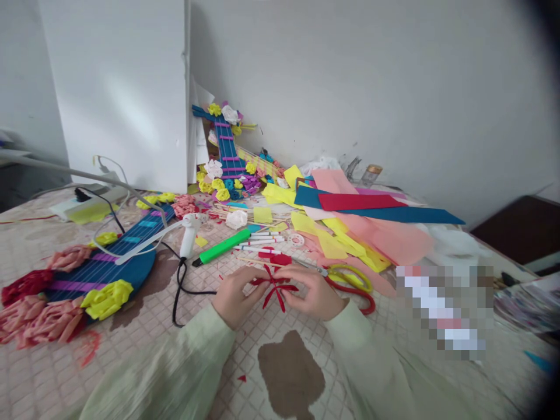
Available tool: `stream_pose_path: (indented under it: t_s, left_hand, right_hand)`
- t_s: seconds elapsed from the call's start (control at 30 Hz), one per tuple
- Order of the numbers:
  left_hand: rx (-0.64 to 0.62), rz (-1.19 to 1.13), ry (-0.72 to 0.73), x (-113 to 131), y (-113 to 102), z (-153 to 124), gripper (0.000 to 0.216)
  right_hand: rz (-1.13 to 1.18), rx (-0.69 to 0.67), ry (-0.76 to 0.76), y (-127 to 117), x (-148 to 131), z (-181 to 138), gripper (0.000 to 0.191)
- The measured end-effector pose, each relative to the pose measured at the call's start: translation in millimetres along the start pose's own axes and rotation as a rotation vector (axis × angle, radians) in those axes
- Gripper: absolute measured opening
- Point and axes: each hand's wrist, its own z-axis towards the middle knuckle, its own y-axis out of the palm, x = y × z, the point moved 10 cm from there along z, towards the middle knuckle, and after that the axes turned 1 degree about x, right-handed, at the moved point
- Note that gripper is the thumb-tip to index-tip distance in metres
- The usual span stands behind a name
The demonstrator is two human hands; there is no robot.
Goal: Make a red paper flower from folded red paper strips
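A red paper flower [275,287], with narrow folded petals spread out like a star, is held up between my two hands over the table. My left hand [236,294] pinches a petal on its left side. On the other side, my right hand [311,290] has its thumb and fingers closed on the right petals. Just beyond the fingers lie a thin wooden stick [258,263] and more red paper pieces [280,259]. Scissors [350,280] with yellow and red handles rest right beside my right hand.
A glue gun [189,233] stands left of a green utility knife [225,246], its black cord trailing near my left hand. A blue paper guitar [135,251] with paper flowers lies left. Coloured paper strips [363,216] pile up at the right; another decorated guitar [227,146] leans behind.
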Motion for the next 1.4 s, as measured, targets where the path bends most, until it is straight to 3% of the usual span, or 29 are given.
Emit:
stream_pose_path:
  t_s: [0.3,0.8,1.4]
  left_hand:
    - [-0.032,-0.028,0.010,9,-1,-1,0.016]
    - [-0.022,0.039,0.049,15,0,-3,0.023]
    - [0.047,-0.008,0.243,29,-7,-3,0.006]
  right_hand:
    - [-0.020,0.109,-0.009,-7,3,1,0.011]
    - [-0.047,0.151,-0.002,-10,6,0,0.009]
    - [0.016,0.116,-0.034,-6,-2,1,0.008]
